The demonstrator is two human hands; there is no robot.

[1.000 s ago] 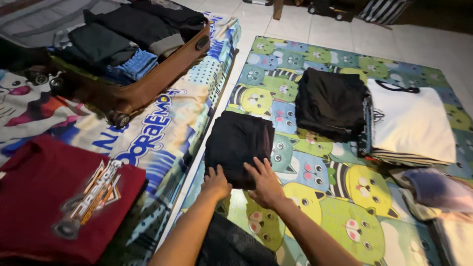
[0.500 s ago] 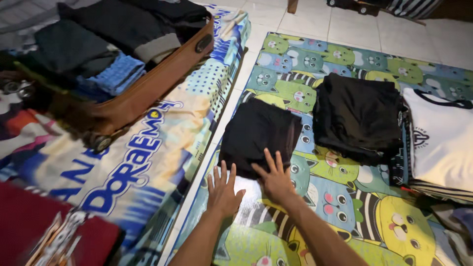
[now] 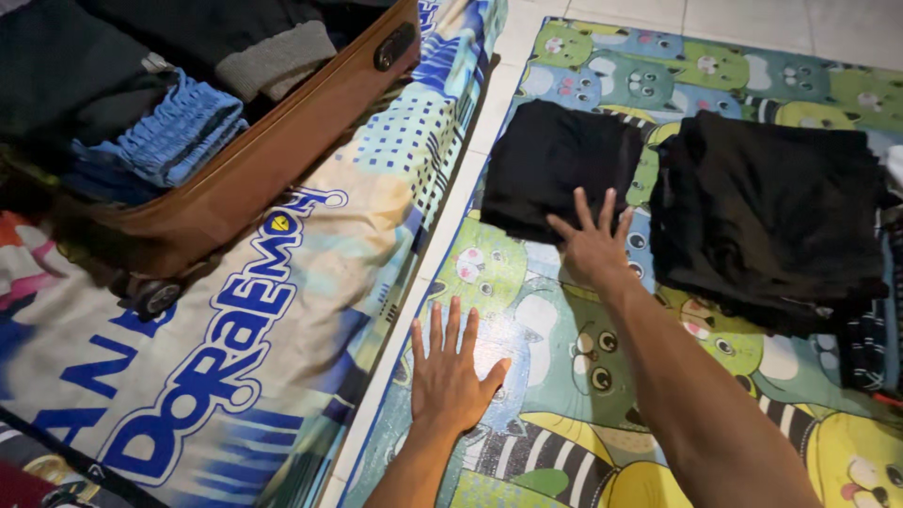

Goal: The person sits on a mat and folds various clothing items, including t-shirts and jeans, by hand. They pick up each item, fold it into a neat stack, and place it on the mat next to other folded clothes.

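Two bare forearms, no sleeves, watch or rings visible; left hand [image 3: 450,369] and right hand [image 3: 593,243] both ungloved.

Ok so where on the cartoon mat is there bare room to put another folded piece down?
Bare mat lies between the left hand and the small black folded garment, and below the right hand toward the near edge. The right side is crowded by the bigger black pile. The open suitcase is already full.
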